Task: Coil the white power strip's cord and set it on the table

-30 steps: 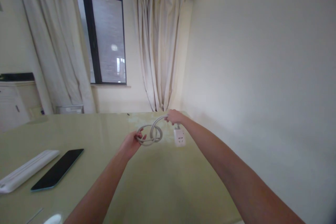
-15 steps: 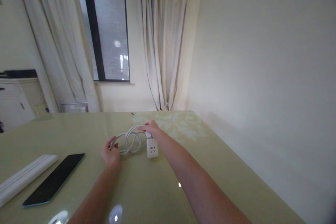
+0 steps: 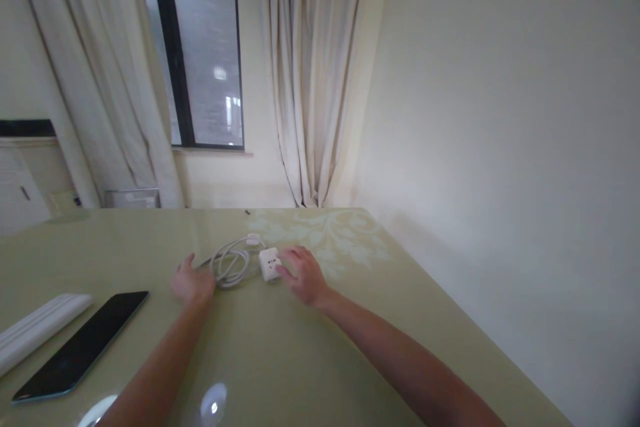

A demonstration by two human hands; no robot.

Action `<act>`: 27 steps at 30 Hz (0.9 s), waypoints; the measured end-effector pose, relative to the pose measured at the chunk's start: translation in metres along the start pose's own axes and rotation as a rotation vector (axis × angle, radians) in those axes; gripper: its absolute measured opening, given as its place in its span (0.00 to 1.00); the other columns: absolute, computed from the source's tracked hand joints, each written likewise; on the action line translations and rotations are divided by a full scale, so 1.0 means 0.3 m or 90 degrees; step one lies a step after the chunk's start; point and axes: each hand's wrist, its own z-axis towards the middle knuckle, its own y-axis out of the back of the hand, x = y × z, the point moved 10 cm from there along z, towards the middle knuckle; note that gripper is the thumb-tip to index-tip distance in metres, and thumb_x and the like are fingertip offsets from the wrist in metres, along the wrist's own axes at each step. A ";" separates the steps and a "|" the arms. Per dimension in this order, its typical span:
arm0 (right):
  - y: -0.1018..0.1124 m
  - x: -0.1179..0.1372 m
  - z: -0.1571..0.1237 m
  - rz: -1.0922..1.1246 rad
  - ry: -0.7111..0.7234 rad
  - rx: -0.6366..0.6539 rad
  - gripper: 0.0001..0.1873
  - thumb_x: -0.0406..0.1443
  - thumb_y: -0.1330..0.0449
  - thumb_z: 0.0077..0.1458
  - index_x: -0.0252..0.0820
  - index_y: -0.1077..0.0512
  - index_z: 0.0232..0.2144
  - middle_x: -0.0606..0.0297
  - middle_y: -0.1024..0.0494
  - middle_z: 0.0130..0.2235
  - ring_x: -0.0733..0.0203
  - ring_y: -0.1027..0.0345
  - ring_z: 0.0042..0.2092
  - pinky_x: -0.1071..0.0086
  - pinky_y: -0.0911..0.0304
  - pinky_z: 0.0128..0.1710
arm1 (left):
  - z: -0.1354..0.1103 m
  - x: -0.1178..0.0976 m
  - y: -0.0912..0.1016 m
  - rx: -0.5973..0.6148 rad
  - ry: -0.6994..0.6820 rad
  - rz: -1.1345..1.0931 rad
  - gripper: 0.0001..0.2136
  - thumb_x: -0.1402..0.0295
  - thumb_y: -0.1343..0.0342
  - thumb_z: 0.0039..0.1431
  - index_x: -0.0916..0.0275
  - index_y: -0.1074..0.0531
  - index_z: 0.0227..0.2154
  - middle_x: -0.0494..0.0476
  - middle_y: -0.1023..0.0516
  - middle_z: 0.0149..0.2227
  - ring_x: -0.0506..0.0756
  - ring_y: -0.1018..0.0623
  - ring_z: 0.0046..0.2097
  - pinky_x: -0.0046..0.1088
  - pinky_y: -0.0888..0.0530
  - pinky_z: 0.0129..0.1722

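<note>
A coiled grey-white cable [image 3: 231, 268] lies on the table in loose loops. At its right end sits a white socket block [image 3: 270, 264], tilted a little, its face with the slots towards me. A small white plug [image 3: 254, 239] rests at the back of the loops. My right hand [image 3: 304, 275] is beside the block with its fingers apart, fingertips at the block's right edge; whether they touch it is unclear. My left hand [image 3: 193, 281] is at the coil's left side, slightly blurred, one finger raised and the others partly hidden; it appears open.
A black flat tablet-like slab [image 3: 83, 345] and a long white bar [image 3: 43, 327] lie at the left on the greenish glossy table [image 3: 280, 360]. A tiny dark object [image 3: 247, 212] is near the far edge. A wall [image 3: 490, 147] runs along the right side.
The cable and socket block now rest flat on the table. My right hand has left the plug end and come down beside the block; my left hand has released the loops. The view has shifted slightly.
</note>
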 end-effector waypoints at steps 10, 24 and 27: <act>-0.163 0.005 -0.314 -0.073 0.081 0.214 0.20 0.36 0.37 0.60 0.41 0.22 0.54 0.53 0.20 0.57 0.46 0.28 0.58 0.60 0.37 0.62 | -0.801 -0.486 -0.259 0.633 -0.528 -0.211 0.12 0.61 0.45 0.65 0.57 0.19 0.43 0.63 0.17 0.47 0.65 0.23 0.54 0.39 0.33 0.61; -0.228 0.031 -0.333 -0.051 0.115 0.321 0.20 0.32 0.34 0.55 0.37 0.19 0.50 0.47 0.23 0.61 0.43 0.29 0.63 0.60 0.38 0.64 | -0.860 -0.342 -0.316 0.761 -0.383 -0.147 0.21 0.57 0.54 0.64 0.59 0.17 0.40 0.60 0.15 0.45 0.64 0.20 0.52 0.40 0.30 0.59; -0.235 0.026 -0.335 -0.045 0.117 0.321 0.19 0.31 0.35 0.55 0.37 0.19 0.50 0.47 0.22 0.60 0.44 0.29 0.63 0.60 0.38 0.64 | -0.862 -0.345 -0.319 0.764 -0.373 -0.139 0.20 0.56 0.54 0.63 0.59 0.17 0.39 0.60 0.15 0.44 0.64 0.20 0.51 0.40 0.29 0.58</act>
